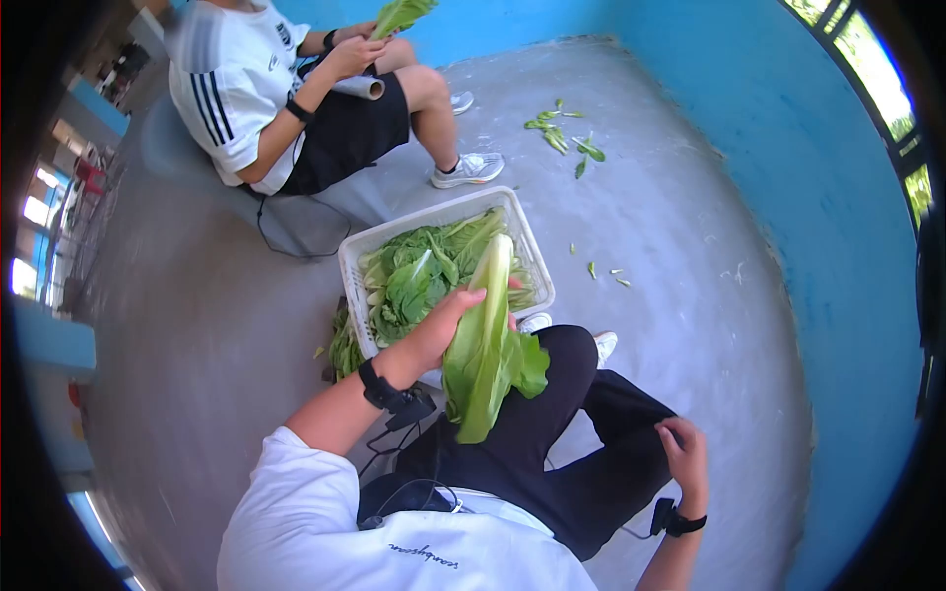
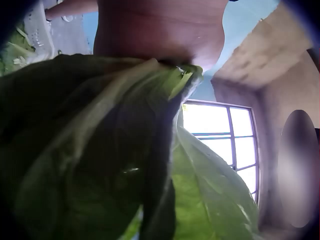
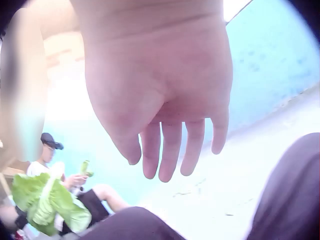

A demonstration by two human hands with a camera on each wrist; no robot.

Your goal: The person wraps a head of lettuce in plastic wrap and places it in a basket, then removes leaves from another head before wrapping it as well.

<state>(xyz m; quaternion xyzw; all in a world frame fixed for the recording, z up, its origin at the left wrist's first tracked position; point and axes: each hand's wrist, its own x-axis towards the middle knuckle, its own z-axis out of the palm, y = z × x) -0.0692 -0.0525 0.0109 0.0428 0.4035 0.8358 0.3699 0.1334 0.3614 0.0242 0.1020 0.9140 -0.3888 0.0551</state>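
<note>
My left hand point(image 1: 443, 330) grips a head of leafy greens point(image 1: 483, 360) around its middle, the pale stem end pointing away from me and the broad leaves hanging towards my lap. In the left wrist view the leaves point(image 2: 90, 145) fill the foreground and hide the fingers. My right hand point(image 1: 685, 455) is beside my right knee and holds nothing. The right wrist view shows that right hand point(image 3: 162, 95) with its fingers spread and hanging loosely. Below the held greens stands a white plastic crate point(image 1: 527, 227) with many more leafy greens point(image 1: 419, 281) in it.
Another person point(image 1: 251, 98) sits across from me, holding a leafy green point(image 1: 402, 15). Torn leaves point(image 1: 557, 138) lie on the grey floor point(image 1: 680, 236), with small scraps point(image 1: 593, 269) nearer. More greens point(image 1: 345, 345) lie left of the crate. A blue wall point(image 1: 778, 167) runs along the right.
</note>
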